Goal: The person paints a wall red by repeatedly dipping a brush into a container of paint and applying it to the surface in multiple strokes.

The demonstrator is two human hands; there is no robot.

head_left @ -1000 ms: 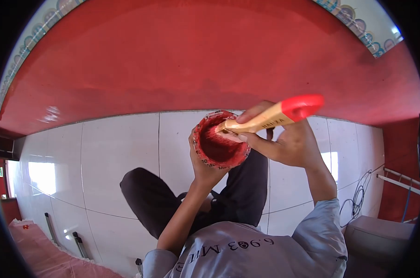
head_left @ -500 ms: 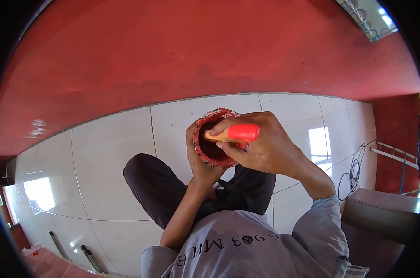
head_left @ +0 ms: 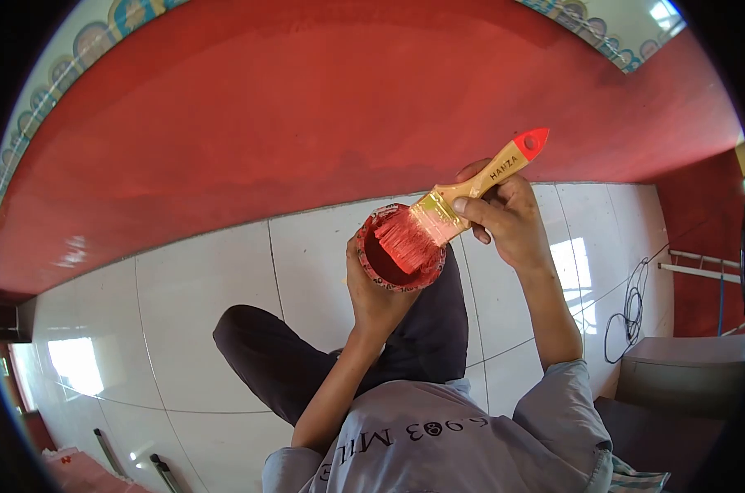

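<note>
My left hand (head_left: 379,294) is wrapped round a small paint cup (head_left: 378,275) with a red-smeared, printed rim and red paint inside. In my right hand (head_left: 508,215) is a flat paintbrush (head_left: 471,193) with a wooden handle, a red tip and the word HANZA on it. Thumb and fingers pinch the brush near its metal band. Its red-coated bristles lie over the cup's right rim, pointing down into the opening. The fingers behind the cup are mostly hidden.
A red wall (head_left: 290,107) rises ahead, meeting a glossy white tiled floor (head_left: 208,246). On the right are a coiled black cable (head_left: 627,320), a ladder (head_left: 701,271) and a box-like piece of furniture (head_left: 676,374). Dark rods (head_left: 165,472) lie at the lower left.
The brush has come up and right out of the cup; its bristles and metal band now show. My right hand has shifted right. The cup has moved slightly right, and the view has tilted upward.
</note>
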